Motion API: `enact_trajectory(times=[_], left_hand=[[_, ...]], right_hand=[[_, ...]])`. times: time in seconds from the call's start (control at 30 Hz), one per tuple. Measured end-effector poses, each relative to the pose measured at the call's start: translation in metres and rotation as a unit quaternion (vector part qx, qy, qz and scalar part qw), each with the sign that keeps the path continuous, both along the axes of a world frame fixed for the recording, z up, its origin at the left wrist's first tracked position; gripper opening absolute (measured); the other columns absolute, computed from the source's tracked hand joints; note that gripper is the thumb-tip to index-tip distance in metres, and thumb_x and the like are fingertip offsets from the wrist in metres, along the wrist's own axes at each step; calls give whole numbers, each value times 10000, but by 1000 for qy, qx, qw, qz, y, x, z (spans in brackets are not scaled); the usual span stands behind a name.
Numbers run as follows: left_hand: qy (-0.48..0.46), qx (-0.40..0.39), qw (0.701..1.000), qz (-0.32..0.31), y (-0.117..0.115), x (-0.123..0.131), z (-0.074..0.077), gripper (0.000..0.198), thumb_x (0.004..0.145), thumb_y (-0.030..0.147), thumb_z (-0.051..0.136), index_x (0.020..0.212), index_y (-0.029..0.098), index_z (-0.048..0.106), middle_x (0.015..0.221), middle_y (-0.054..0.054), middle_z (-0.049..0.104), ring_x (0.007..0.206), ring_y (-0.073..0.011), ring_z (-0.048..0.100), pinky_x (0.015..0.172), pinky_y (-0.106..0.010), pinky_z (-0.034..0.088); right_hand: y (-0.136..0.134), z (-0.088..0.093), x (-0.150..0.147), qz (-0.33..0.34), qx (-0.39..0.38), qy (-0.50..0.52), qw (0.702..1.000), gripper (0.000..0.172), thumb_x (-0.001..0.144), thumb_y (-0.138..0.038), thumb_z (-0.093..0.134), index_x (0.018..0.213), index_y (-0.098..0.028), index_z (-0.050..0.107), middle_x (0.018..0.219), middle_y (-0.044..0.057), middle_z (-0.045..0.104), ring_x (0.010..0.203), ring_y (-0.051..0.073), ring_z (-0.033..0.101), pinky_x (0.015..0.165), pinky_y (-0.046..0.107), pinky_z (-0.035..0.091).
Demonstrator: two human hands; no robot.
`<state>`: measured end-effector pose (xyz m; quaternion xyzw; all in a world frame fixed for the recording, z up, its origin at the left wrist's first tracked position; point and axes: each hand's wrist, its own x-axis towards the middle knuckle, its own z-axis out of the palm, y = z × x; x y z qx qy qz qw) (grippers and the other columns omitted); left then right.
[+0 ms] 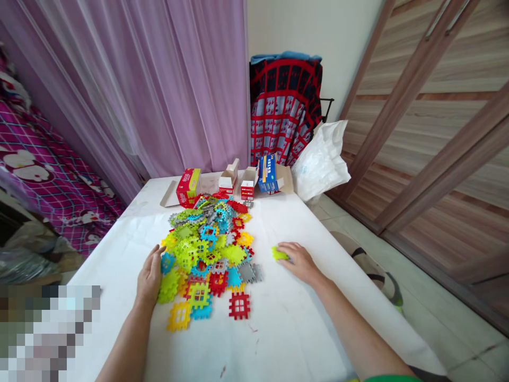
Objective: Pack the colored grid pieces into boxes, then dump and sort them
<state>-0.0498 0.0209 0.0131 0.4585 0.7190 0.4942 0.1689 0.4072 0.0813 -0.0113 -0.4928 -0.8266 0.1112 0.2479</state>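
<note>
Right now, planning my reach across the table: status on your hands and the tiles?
Left hand at the plastic tile pile's near edge. Right hand, fingers on a lime-green tile, off the pile. Cartons at the far table edge.

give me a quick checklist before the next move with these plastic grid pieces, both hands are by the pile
Right hand grip on lime-green piece: cannot tell, fingers cover it
Left hand at the pile of plastic grid pieces: ok, against near edge
Pieces in pile separated: not ok, they overlap
Lime-green piece apart from pile: ok
Red piece apart from pile: ok
Red box and blue box beyond pile, away from hands: ok
</note>
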Motion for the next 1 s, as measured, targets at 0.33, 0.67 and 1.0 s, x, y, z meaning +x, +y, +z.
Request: enact_trajectory(times=[0.33,0.67,1.0], left_hand=[[41,-14,999,3,-1,1,-1,565,869,620,355,1106,223,680,1360,-54,591,1309,-266,491,1135,-417,345],[35,-27,999,5,-1,-9,-10,541,825,670,402,1011,274,719,1263,-4,663,1268,-273,536,1129,-434,361],[23,-45,998,33,-1,-2,-8,596,801,702,407,1009,237,717,1207,-29,694,1211,-270,582,1108,-409,388]], right_hand=[[117,-3,-49,-28,-8,-22,999,363,851,-172,529,1158,-287,685,1307,16,629,1201,207,547,1026,394,422],[171,-16,-58,-55,28,12,998,371,838,-131,515,1104,-299,713,1284,3,643,1187,207,558,1008,383,442],[184,-18,-58,-54,33,30,998,369,796,-144,508,1051,-274,740,1261,21,654,1159,233,567,1028,391,423]])
